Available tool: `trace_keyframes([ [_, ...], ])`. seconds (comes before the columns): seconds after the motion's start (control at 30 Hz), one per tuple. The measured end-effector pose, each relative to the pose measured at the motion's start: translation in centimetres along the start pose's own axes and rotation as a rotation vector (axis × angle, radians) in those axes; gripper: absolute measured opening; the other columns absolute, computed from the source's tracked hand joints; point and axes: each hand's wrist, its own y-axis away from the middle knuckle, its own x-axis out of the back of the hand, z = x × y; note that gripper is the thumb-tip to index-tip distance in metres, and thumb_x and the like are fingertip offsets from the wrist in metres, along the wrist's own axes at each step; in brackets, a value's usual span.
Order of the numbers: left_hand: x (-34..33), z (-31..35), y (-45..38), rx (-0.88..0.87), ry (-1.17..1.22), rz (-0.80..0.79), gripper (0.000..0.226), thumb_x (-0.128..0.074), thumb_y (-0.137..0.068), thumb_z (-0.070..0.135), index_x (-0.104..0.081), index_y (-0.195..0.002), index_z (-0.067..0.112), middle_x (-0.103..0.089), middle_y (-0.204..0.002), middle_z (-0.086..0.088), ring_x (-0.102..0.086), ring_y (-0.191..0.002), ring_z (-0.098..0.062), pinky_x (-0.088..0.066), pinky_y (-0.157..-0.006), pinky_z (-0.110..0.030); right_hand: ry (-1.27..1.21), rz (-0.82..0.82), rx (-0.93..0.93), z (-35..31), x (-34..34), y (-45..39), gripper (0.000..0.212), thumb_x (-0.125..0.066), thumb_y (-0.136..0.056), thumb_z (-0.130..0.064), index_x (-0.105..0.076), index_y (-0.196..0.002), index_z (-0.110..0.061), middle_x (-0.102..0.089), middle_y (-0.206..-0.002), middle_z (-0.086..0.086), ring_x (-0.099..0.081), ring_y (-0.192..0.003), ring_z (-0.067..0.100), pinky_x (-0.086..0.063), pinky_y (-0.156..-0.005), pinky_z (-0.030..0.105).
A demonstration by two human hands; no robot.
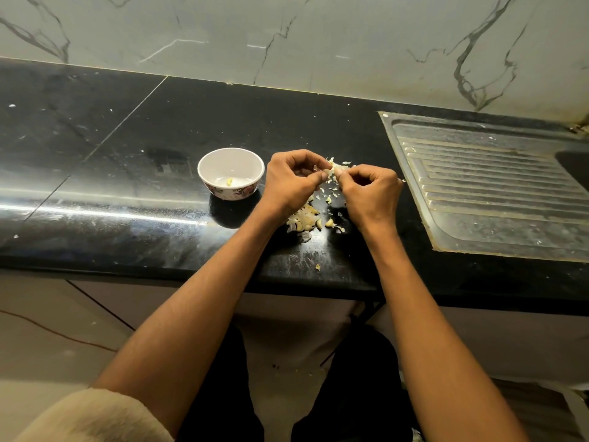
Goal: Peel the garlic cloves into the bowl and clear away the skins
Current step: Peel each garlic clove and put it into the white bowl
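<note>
Fingers of left hand (294,177) and right hand (366,186) pinch clove (334,170), peeling; bowl (204,167) holds one peeled clove (229,181), pile (304,220) waits, skins (328,194) uncleared.

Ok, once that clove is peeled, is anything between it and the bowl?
Nothing visible. The clove is pinched between both hands, and the bowl sits open just beyond the left hand; only that hand lies between them, on bare countertop.

The shiny black stone table (95,161) has lots of open room to the left. A small white bowl with flowers (230,172) sits just left of the hands. Garlic bits (306,218) lie underneath. The ridged metal drainboard (490,193) fills the right.
</note>
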Motion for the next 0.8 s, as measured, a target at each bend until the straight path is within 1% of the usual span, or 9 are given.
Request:
trace_keyframes([
  [0.07,-0.01,-0.04,-0.02,0.001,-0.013,0.008,0.013,-0.076,-0.083,-0.005,-0.078,-0.087,0.007,-0.075,-0.082,-0.018,-0.064,-0.066,-0.015,-0.059,-0.071,-0.039,0.043,0.007,0.005,0.08,0.07,0.09,0.012,-0.081,-0.080,-0.023,-0.078,-0.070,-0.017,-0.069,-0.062,-0.012,-0.066,-0.057,0.007,-0.057,-0.057,0.030],
  [0.17,-0.11,-0.15,-0.06,0.005,-0.033,0.011,0.015,-0.075,-0.083,-0.006,-0.078,-0.086,0.009,-0.076,-0.079,-0.004,-0.064,-0.067,-0.011,-0.060,-0.072,-0.038,0.073,-0.040,0.001,0.38,0.11,0.02,0.010,-0.081,-0.072,-0.012,-0.073,-0.069,-0.018,-0.068,-0.064,-0.009,-0.065,-0.059,0.008,-0.058,-0.057,0.031],
  [0.27,-0.11,-0.12,-0.04,0.009,-0.041,0.016,0.016,-0.075,-0.083,-0.006,-0.078,-0.086,0.009,-0.074,-0.076,0.000,-0.064,-0.066,-0.010,-0.060,-0.072,-0.036,0.057,-0.056,-0.013,0.61,0.13,-0.13,0.034,-0.075,-0.067,0.003,-0.075,-0.080,-0.029,-0.070,-0.083,-0.006,-0.065,-0.070,0.011,-0.058,-0.061,0.029],
  [0.33,-0.08,-0.14,-0.03,0.004,-0.045,0.012,0.016,-0.075,-0.083,-0.006,-0.078,-0.086,0.009,-0.074,-0.076,-0.001,-0.064,-0.067,-0.009,-0.060,-0.072,-0.036,0.045,-0.051,-0.018,0.69,0.08,-0.24,0.041,-0.079,-0.072,0.000,-0.077,-0.092,-0.037,-0.065,-0.096,-0.003,-0.062,-0.076,0.009,-0.056,-0.066,0.024],
  [0.4,-0.10,-0.19,0.02,-0.006,-0.056,0.009,0.014,-0.076,-0.082,-0.005,-0.079,-0.087,0.008,-0.075,-0.078,-0.003,-0.064,-0.068,-0.011,-0.060,-0.072,-0.039,0.001,-0.036,-0.032,0.56,0.00,-0.36,0.030,-0.082,-0.079,-0.009,-0.080,-0.097,-0.033,-0.068,-0.096,-0.004,-0.065,-0.078,0.008,-0.058,-0.069,0.023],
  [0.47,-0.08,-0.23,0.02,-0.008,-0.063,0.010,0.014,-0.077,-0.082,-0.004,-0.079,-0.087,0.009,-0.075,-0.079,-0.004,-0.064,-0.069,-0.013,-0.060,-0.072,-0.041,-0.062,-0.022,-0.064,0.42,-0.12,-0.42,0.017,-0.082,-0.083,-0.013,-0.082,-0.095,-0.025,-0.074,-0.088,-0.010,-0.071,-0.078,0.006,-0.061,-0.072,0.026],
  [0.53,-0.08,-0.29,-0.01,-0.009,-0.076,0.015,0.016,-0.077,-0.082,-0.003,-0.079,-0.085,0.012,-0.076,-0.081,-0.005,-0.064,-0.069,-0.013,-0.061,-0.072,-0.042,-0.089,-0.021,-0.077,0.32,-0.11,-0.34,0.015,-0.081,-0.084,-0.012,-0.082,-0.095,-0.021,-0.075,-0.084,-0.014,-0.072,-0.078,0.005,-0.061,-0.073,0.024],
  [0.63,-0.05,-0.34,-0.07,-0.008,-0.086,0.019,0.016,-0.077,-0.082,-0.002,-0.079,-0.085,0.013,-0.077,-0.081,-0.005,-0.066,-0.069,-0.012,-0.061,-0.072,-0.040,-0.133,-0.046,-0.075,0.31,-0.01,-0.28,0.018,-0.082,-0.084,-0.008,-0.082,-0.098,-0.019,-0.077,-0.090,-0.010,-0.073,-0.081,0.003,-0.058,-0.072,0.019],
  [0.8,-0.18,-0.22,0.03,-0.015,-0.107,0.034,0.016,-0.077,-0.082,-0.001,-0.080,-0.085,0.014,-0.078,-0.079,-0.003,-0.068,-0.069,-0.011,-0.061,-0.070,-0.033,-0.261,-0.073,-0.120,-0.19,0.04,0.01,0.006,-0.084,-0.084,-0.016,-0.082,-0.082,-0.021,-0.077,-0.075,-0.005,-0.075,-0.072,0.014,-0.064,-0.069,0.043],
])
